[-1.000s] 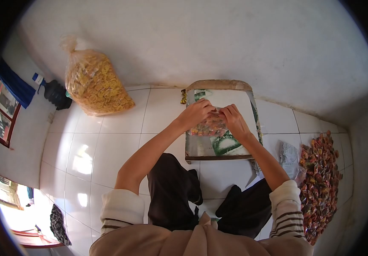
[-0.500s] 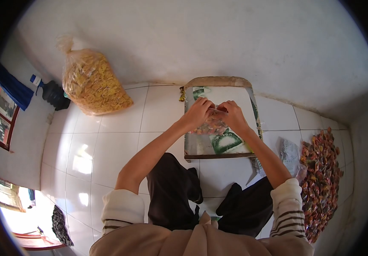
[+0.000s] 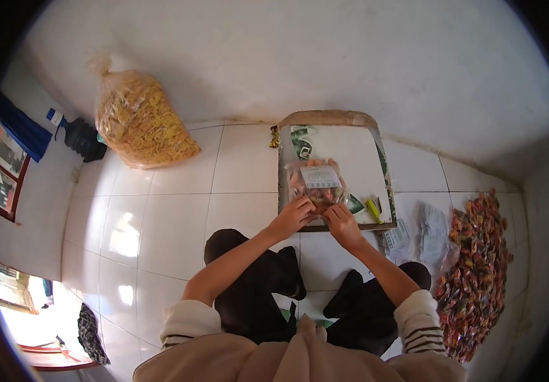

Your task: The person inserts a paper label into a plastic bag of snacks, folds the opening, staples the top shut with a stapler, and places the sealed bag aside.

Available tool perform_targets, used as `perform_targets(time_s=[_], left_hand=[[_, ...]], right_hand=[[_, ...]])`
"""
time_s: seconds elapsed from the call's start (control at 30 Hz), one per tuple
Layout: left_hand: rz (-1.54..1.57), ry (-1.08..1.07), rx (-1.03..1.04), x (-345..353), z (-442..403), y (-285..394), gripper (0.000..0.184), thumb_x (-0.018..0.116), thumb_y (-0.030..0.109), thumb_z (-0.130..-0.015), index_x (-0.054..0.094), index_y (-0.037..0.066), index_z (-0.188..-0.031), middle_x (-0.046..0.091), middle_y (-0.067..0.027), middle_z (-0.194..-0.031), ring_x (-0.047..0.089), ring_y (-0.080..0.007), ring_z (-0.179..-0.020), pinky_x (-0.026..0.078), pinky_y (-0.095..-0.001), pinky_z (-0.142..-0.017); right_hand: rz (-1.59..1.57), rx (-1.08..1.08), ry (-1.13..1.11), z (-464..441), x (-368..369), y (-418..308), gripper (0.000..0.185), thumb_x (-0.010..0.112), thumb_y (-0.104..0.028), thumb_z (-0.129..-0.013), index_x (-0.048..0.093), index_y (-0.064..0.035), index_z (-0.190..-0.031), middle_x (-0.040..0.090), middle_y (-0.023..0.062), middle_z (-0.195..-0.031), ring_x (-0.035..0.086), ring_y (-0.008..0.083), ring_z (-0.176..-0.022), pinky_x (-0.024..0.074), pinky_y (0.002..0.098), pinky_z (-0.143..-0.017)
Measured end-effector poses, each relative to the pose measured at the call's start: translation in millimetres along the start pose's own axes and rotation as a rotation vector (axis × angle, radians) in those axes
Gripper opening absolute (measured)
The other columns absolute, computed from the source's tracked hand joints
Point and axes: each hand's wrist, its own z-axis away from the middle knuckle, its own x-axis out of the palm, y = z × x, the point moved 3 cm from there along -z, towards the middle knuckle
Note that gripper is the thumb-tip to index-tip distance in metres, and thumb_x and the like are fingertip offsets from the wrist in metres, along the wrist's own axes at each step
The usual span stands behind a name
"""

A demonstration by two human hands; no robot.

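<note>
A clear plastic bag of reddish-orange pieces with a white label lies on a low board-topped table. My left hand pinches the bag's near edge at its left part. Beside it, a short gap away, my right hand grips the same edge with closed fingers. A yellow-green tool, possibly a stapler or cutter, rests on the table's near right corner.
A big tied bag of yellow chips stands at the back left, beside a dark water jug. Printed plastic packs and a long heap of small wrapped packets lie on the tiled floor at right.
Both hands have moved from the bag's far side toward me, down to its near edge. The label and the yellow-green tool now show.
</note>
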Motion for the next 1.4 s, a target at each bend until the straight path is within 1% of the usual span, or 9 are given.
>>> perform_targets(time_s=[0.17,0.23,0.33,0.63,0.83,0.93,1.17,1.3,1.4], left_hand=[[-0.271,0.645,-0.588,34.0,19.3,-22.0,0.039,0.068,0.030,-0.074,0.047,0.002,-0.090,0.046,-0.0032,-0.078,0.050,-0.0177,-0.079,0.041,-0.0287,-0.066],[1.007,0.343,-1.403,62.2,24.9,-47.8,0.034,0.066,0.035,-0.076,0.053,0.006,-0.087,0.051,-0.0013,-0.076,0.051,-0.0143,-0.073,0.043,-0.0285,-0.066],[1.219,0.387,-1.345,74.5,9.5,-65.9,0.032,0.058,0.034,-0.082,0.057,0.010,-0.103,0.057,-0.0021,-0.090,0.055,-0.0129,-0.079,0.047,-0.0263,-0.073],[1.211,0.263,-1.421,98.8,-2.9,-93.0,0.017,0.056,0.016,-0.081,0.058,0.005,-0.094,0.059,-0.0057,-0.090,0.057,-0.0136,-0.082,0.049,-0.0250,-0.073],[1.203,0.224,-1.468,134.1,-5.6,-96.3,0.013,0.059,0.007,-0.076,0.055,0.003,-0.087,0.060,-0.0080,-0.082,0.059,-0.0140,-0.073,0.050,-0.0231,-0.066],[1.204,0.186,-1.492,141.5,-13.1,-87.5,0.014,0.061,0.004,-0.073,0.055,0.002,-0.085,0.060,-0.0074,-0.077,0.059,-0.0138,-0.068,0.050,-0.0223,-0.063],[1.226,0.145,-1.479,149.2,-27.3,-79.1,0.015,0.063,0.002,-0.071,0.056,0.002,-0.084,0.060,-0.0071,-0.075,0.059,-0.0128,-0.066,0.050,-0.0218,-0.061],[1.149,0.167,-1.493,151.1,-33.4,-79.9,0.013,0.062,0.003,-0.073,0.057,0.002,-0.085,0.061,-0.0063,-0.076,0.059,-0.0127,-0.067,0.050,-0.0218,-0.061],[1.168,0.196,-1.481,150.9,-32.9,-75.8,0.011,0.060,0.004,-0.074,0.057,0.002,-0.085,0.061,-0.0050,-0.075,0.058,-0.0128,-0.066,0.051,-0.0220,-0.061]], right_hand=[[0.118,-0.043,0.037,-12.2,25.0,36.0,0.014,0.054,0.003,-0.062,0.051,-0.0015,-0.075,0.049,0.0105,-0.073,0.050,0.0270,-0.072,0.0445,0.0349,-0.064],[0.136,-0.048,0.046,-15.7,29.6,49.3,0.014,0.053,0.003,-0.062,0.051,-0.0015,-0.076,0.049,0.0102,-0.073,0.050,0.0262,-0.073,0.0448,0.0340,-0.064],[0.154,-0.052,0.047,-12.8,35.3,61.2,0.014,0.053,0.001,-0.062,0.051,-0.0016,-0.076,0.048,0.0096,-0.074,0.051,0.0251,-0.074,0.0450,0.0336,-0.065],[0.180,-0.061,0.005,15.4,35.3,75.5,0.014,0.053,-0.001,-0.062,0.051,-0.0023,-0.075,0.049,0.0084,-0.077,0.051,0.0241,-0.077,0.0450,0.0328,-0.068],[0.192,0.292,0.182,60.6,-2.4,96.5,0.027,0.064,-0.009,-0.066,0.054,-0.0031,-0.091,0.051,0.0093,-0.091,0.049,0.0272,-0.086,0.0404,0.0387,-0.076],[0.586,0.936,0.272,89.3,-14.2,118.8,0.058,0.073,-0.028,-0.064,0.047,-0.0076,-0.112,0.041,0.0105,-0.111,0.039,0.0290,-0.102,0.0313,0.0475,-0.084],[0.493,0.838,0.128,108.2,-3.2,139.9,0.059,0.069,-0.035,-0.070,0.047,-0.0008,-0.112,0.050,0.0138,-0.101,0.047,0.0310,-0.093,0.0380,0.0390,-0.081],[-0.260,1.161,0.125,107.9,-3.8,112.7,0.042,0.060,-0.032,-0.082,0.051,0.0007,-0.107,0.054,0.0078,-0.088,0.053,0.0184,-0.077,0.0448,0.0306,-0.070],[-1.313,1.532,0.288,99.5,5.0,83.0,0.037,0.054,-0.038,-0.084,0.053,-0.0043,-0.100,0.053,0.0059,-0.080,0.052,0.0150,-0.072,0.0444,0.0274,-0.063]])
